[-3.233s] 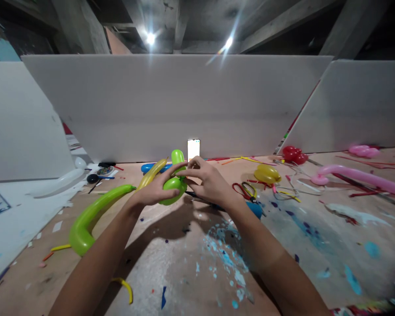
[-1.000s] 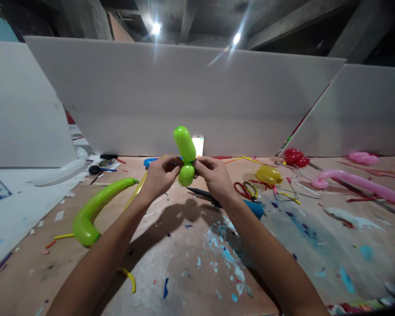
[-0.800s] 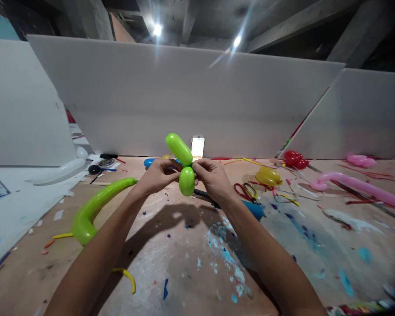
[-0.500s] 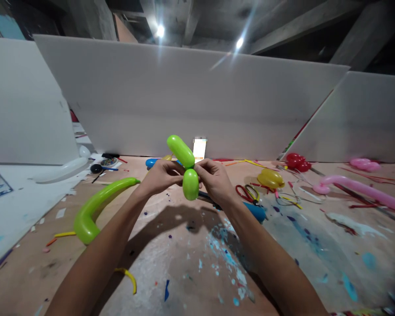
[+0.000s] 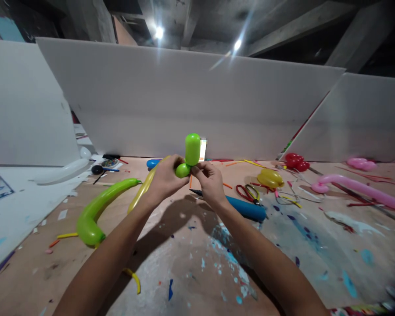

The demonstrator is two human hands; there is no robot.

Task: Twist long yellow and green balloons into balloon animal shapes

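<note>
Between my two hands is a green twisted balloon [image 5: 192, 149], its longer bubble pointing up and a smaller round bubble low on the left. My left hand [image 5: 167, 177] has its fingers wrapped round the small bubble. With thumb and fingers pinched, my right hand [image 5: 209, 177] grips the balloon at the narrow twist. Past the right wrist lies a blue air pump [image 5: 248, 208] with a dark nozzle. A long curved green balloon [image 5: 94, 215] rests on the table to the left, and a long yellow balloon [image 5: 141, 193] lies partly behind my left forearm.
Red-handled scissors [image 5: 245, 193] and a yellow balloon [image 5: 270, 177] lie on the right. Farther along are red balloons [image 5: 296, 162] and a pink balloon [image 5: 362, 188]. A lit phone [image 5: 202, 150] leans by the upright white board [image 5: 191, 96]. Balloon scraps litter the paint-stained table [image 5: 171, 281].
The green twisted balloon has turned: its long bubble now stands upright, and the round bubble has swung from below to the left. My hands have shifted slightly, uncovering more of the yellow balloon and pump.
</note>
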